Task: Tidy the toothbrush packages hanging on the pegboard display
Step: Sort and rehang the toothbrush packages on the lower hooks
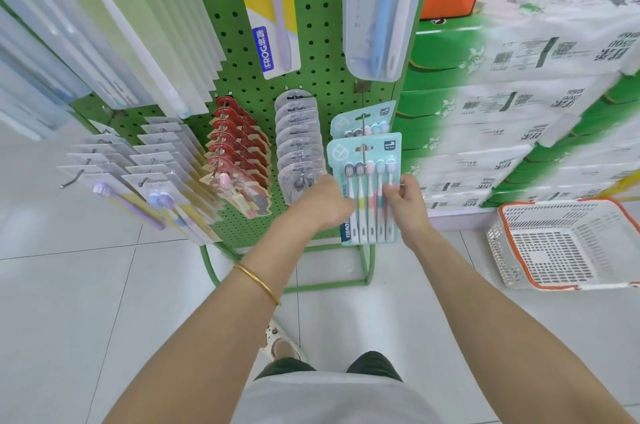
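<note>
Across the upper half of the frame stands the green pegboard (221,8), with stacked paper-goods packs (519,94) to its right and a white basket (550,203) on the floor at lower right. At centre, the teal five-brush package (367,188) hangs at the front of its hook (363,150), with a matching package (360,118) just behind it.

The left hand (327,202) grips the front package's left edge. Its fingers are curled onto the card, though the tips are hidden. The right hand (405,202) pinches the right edge, thumb on the face and fingers closed behind.

Assessed risks:
- The package sits close to the hook's open end, so an outward pull would likely slide it off.
- A downward tug could tear the hang hole.
- The left hand lies against the clear packs (298,146) alongside, so a sideways shift may knock that row askew.
</note>
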### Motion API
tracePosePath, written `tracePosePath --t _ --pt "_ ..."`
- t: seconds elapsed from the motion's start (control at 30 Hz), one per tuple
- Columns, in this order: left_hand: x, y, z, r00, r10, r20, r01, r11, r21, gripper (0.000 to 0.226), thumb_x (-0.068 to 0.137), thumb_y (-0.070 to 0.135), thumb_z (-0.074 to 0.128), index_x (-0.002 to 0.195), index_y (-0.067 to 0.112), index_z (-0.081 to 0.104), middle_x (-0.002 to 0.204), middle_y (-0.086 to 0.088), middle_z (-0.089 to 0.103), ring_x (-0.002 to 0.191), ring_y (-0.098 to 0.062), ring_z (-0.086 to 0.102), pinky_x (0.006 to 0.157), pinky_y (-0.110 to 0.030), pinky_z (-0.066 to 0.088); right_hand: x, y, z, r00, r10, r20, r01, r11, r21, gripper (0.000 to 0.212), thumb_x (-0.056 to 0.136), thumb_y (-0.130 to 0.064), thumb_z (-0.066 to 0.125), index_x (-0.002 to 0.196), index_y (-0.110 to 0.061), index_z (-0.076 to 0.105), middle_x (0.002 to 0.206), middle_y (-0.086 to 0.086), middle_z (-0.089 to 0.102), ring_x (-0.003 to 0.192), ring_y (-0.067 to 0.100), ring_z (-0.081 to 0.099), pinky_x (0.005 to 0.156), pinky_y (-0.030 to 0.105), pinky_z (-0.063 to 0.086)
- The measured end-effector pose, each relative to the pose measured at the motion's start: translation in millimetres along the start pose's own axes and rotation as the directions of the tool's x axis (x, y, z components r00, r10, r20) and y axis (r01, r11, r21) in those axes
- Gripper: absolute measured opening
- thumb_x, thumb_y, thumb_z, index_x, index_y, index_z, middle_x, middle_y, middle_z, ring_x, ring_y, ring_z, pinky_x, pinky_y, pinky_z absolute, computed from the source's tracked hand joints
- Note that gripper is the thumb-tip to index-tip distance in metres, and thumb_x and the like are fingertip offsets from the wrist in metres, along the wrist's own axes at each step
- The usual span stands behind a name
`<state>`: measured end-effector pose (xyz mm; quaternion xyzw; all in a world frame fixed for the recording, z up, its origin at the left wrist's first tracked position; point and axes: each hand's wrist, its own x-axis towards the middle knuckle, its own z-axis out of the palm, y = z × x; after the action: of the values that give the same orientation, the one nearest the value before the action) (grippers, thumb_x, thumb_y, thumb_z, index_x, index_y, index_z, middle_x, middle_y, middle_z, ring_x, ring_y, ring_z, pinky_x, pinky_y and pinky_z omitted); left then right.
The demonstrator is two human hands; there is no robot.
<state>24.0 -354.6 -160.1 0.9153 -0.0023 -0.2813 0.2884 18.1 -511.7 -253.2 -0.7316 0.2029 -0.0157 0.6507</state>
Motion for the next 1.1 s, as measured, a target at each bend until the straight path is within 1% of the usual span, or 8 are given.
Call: tracePosePath --t 0.1,0.3,0.4,0.47,0.57,0.67,0.8,1.1 --pt "5 3 0 0.999 0.043 0.006 -0.043 0.999 0.006 0.03 0.094 0.027 0.047 0.114 0.005 0.044 0.096 -0.008 0.053 0.081 -0.019 0.049 0.071 -0.031 0.042 19 -6 4 1.0 -0.016 0.001 0.016 0.999 -0.047 0.011 0.097 -0.009 0.045 0.091 -0.017 0.04 0.079 -0.004 0.042 0.068 0.008 0.041 0.053 0.012 0.035" --pt "12 4 -7 0.999 0.045 0.018 -0.045 0.999 -0.019 0.041 0.091 0.023 0.047 0.119 -0.006 0.045 0.077 -0.014 0.055 0.07 -0.023 0.051 0.06 -0.031 0.039 47 -11 11 1.0 0.008 0.026 -0.004 0.988 -0.157 0.02 0.101 -0.013 0.039 0.119 -0.004 0.038 0.085 -0.006 0.042 0.086 0.016 0.044 0.067 0.023 0.036" --pt "13 3 -11 0.998 0.054 0.03 -0.053 0.998 -0.03 0.048 0.092 0.024 0.046 0.126 -0.009 0.042 0.109 -0.024 0.062 0.103 -0.036 0.06 0.081 -0.038 0.047 56 -17 12 0.998 0.037 0.045 -0.032 0.994 -0.101 0.032 0.094 0.003 0.045 0.124 -0.001 0.036 0.101 0.003 0.048 0.097 0.019 0.047 0.073 0.022 0.041" --pt "14 2 -13 0.997 0.067 0.031 -0.066 0.997 -0.045 0.044 0.094 0.028 0.046 0.13 0.003 0.045 0.112 -0.018 0.061 0.105 -0.032 0.059 0.086 -0.037 0.047 65 -18 10 0.997 0.041 0.061 -0.037 0.997 -0.062 0.055 0.081 0.013 0.056 0.129 -0.002 0.034 0.115 0.009 0.051 0.106 0.023 0.052 0.078 0.022 0.048" --pt "14 0 -16 0.995 0.095 0.028 -0.093 0.994 -0.064 0.037 0.095 0.029 0.045 0.127 0.01 0.048 0.105 -0.01 0.06 0.101 -0.026 0.058 0.09 -0.037 0.049 77 -16 4 0.994 0.058 0.095 -0.05 0.995 -0.088 0.102 0.065 0.013 0.069 0.148 -0.013 0.015 0.147 0.011 0.034 0.133 0.028 0.037 0.107 0.047 0.038" --pt "12 1 -19 0.994 0.105 0.03 -0.102 0.992 -0.073 0.035 0.095 0.028 0.045 0.126 0.011 0.05 0.112 -0.013 0.062 0.105 -0.028 0.058 0.091 -0.036 0.048 82 -20 -3 0.97 0.071 0.233 -0.051 0.994 -0.093 0.115 0.067 0.017 0.07 0.152 -0.022 0.002 0.154 0.002 0.024 0.139 0.021 0.028 0.111 0.043 0.031" --pt "11 1 -19 0.989 0.142 0.027 -0.136 0.977 -0.165 0.008 0.093 0.021 0.047 0.095 0.015 0.05 0.079 -0.012 0.052 0.074 -0.02 0.049 0.073 -0.034 0.042 88 -18 -7 0.941 0.062 0.334 -0.038 0.996 -0.078 0.104 0.066 0.018 0.07 0.149 -0.019 0.018 0.135 0.002 0.047 0.126 0.018 0.043 0.106 0.039 0.038" --pt "8 -4 -18 0.989 0.143 0.046 -0.132 0.974 -0.186 0.013 0.093 0.016 0.045 0.081 0.019 0.043 0.084 -0.007 0.044 0.078 -0.016 0.044 0.072 -0.032 0.038 82 -11 -3 0.953 0.055 0.298 -0.052 0.998 -0.018 0.042 0.077 0.002 0.072 0.113 -0.014 0.059 0.111 0.004 0.065 0.102 0.02 0.06 0.094 0.035 0.046"
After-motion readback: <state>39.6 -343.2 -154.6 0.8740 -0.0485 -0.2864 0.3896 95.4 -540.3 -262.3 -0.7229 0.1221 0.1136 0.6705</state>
